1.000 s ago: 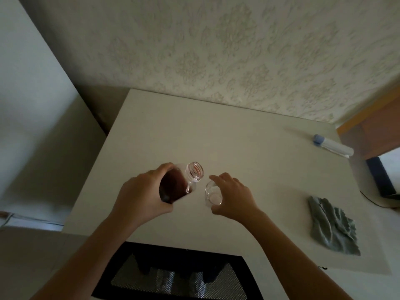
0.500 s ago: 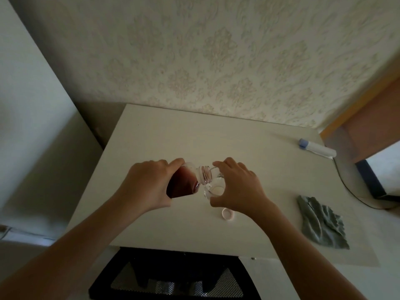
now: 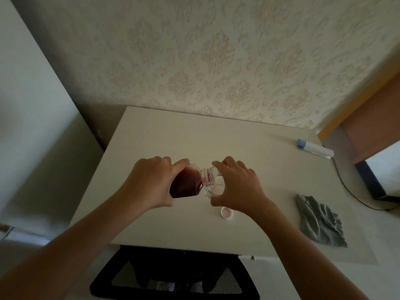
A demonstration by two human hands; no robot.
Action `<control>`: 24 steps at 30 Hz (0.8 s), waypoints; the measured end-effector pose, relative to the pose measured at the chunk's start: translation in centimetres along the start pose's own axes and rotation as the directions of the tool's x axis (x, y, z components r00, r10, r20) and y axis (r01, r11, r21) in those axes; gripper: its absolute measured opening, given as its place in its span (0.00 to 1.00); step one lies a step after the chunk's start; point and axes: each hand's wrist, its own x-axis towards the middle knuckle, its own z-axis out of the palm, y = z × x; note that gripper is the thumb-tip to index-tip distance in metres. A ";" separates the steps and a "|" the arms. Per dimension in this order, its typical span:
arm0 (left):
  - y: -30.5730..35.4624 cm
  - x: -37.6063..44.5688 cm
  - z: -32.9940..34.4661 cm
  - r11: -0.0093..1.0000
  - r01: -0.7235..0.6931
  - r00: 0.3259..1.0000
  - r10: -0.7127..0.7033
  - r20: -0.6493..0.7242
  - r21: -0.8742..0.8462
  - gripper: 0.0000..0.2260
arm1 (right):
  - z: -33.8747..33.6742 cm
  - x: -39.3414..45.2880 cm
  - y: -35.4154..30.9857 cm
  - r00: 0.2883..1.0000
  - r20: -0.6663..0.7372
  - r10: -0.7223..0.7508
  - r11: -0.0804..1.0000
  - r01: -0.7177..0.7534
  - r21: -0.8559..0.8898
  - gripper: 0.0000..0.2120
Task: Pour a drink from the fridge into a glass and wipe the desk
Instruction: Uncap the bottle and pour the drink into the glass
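My left hand (image 3: 149,182) grips a clear bottle of dark red drink (image 3: 188,185), tilted to the right so its open neck hangs over a small clear glass (image 3: 214,190). My right hand (image 3: 238,185) curls around that glass, which stands on the pale desk (image 3: 164,137). A thin reddish ring shows inside the glass. The bottle's pink-white cap (image 3: 226,212) lies on the desk just in front of my right hand. A crumpled grey cloth (image 3: 318,221) lies near the desk's right front.
A white tube with a blue cap (image 3: 313,147) lies at the far right of the desk, and a dark cable (image 3: 350,191) runs past it. A black mesh chair (image 3: 173,276) sits under the front edge. A patterned wall stands behind the desk.
The bottle has tipped further over, its neck now above the glass. My right hand has closed around the glass. The view has risen, so the cap on the desk shows.
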 end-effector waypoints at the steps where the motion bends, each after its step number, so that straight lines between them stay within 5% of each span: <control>1: 0.1 0.0 -0.1 1.000 0.000 1.000 0.000 0.002 0.006 0.38 | 0.0 0.0 0.0 1.000 -0.001 -0.001 1.000 0.001 -0.005 0.42; 24: 0.6 -0.3 -1.6 0.996 0.015 0.998 -0.020 0.052 0.091 0.37 | 0.1 -0.3 -0.3 1.000 0.016 -0.019 1.000 0.019 -0.017 0.43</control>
